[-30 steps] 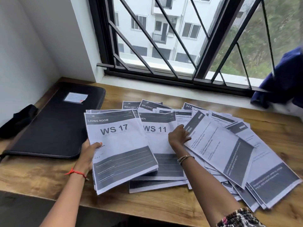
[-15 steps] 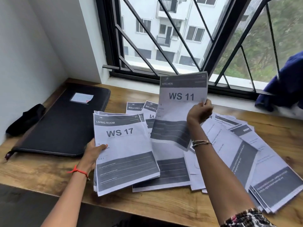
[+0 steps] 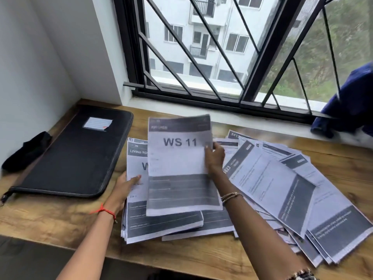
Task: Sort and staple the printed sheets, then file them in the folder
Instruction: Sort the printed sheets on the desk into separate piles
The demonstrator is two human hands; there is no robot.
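1: One WS 11 sheet [image 3: 177, 158] is pinched at its right edge by the right hand [image 3: 215, 158]. Where is it held relative to the LIVING ROOM stack [image 3: 161, 225]?

2: It is held over the stack, long axis parallel, offset toward the stack's right. The stack's left edge is gripped by the left hand [image 3: 125, 186]. The folder [image 3: 74, 154] lies closed, left of the stack.
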